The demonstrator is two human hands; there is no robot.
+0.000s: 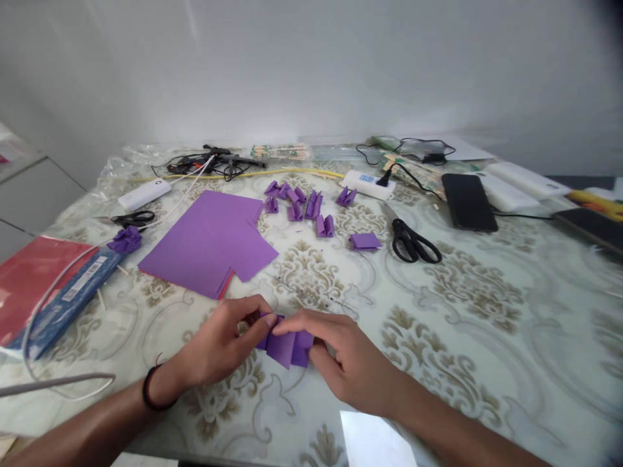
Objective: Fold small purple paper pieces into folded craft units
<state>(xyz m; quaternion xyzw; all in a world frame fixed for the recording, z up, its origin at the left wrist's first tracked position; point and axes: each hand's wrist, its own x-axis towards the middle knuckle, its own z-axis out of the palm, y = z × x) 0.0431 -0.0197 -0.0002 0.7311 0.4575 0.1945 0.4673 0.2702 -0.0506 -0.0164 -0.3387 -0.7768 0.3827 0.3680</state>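
A small folded purple paper piece is between my two hands, low in the middle of the view. My left hand pinches its left end between thumb and fingers. My right hand holds its right side, with the index fingertip on the top near my left thumb. Beyond them lie several folded purple pieces in a loose group. One flatter folded piece lies to their right. A stack of purple sheets lies beyond my left hand.
Black-handled scissors lie right of the folded pieces, below a white power strip. A black phone is farther right. On the left are a red and blue packet, a crumpled purple paper, second scissors and cables.
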